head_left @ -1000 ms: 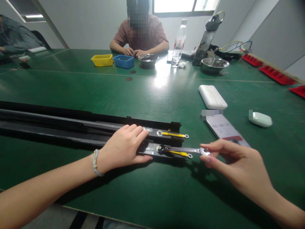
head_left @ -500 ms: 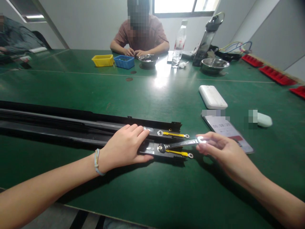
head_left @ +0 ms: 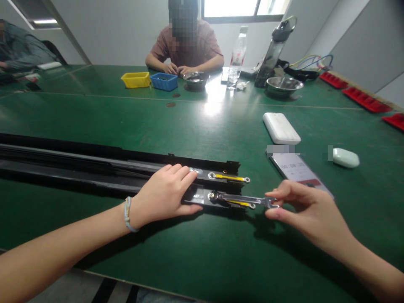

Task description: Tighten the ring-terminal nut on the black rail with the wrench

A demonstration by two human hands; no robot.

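Note:
A long black metal channel (head_left: pixel 94 179) lies across the left of the table, its right end near the middle. My left hand (head_left: pixel 167 191) presses across it, fingers over the far strip and thumb along the near side. A combination wrench (head_left: pixel 243 198) sits with its ring end over a bolt on the near strip. My right hand (head_left: pixel 303 206) holds the wrench's open-jaw end between thumb and fingers. One yellow wire (head_left: pixel 232 178) with ring terminals is on the far strip. Another yellow wire (head_left: pixel 241 204) lies partly hidden under the wrench.
A phone (head_left: pixel 298 170), a white power bank (head_left: pixel 282 128) and a pale case (head_left: pixel 346 158) lie to the right. Further back are yellow (head_left: pixel 135 80) and blue (head_left: pixel 164 82) bins, metal bowls and bottles. A person (head_left: pixel 186 46) sits opposite; another is at far left.
The wrench's free end has swung toward me, now crossing over the near yellow wire. My right hand has moved slightly nearer with it. My left hand stays in place.

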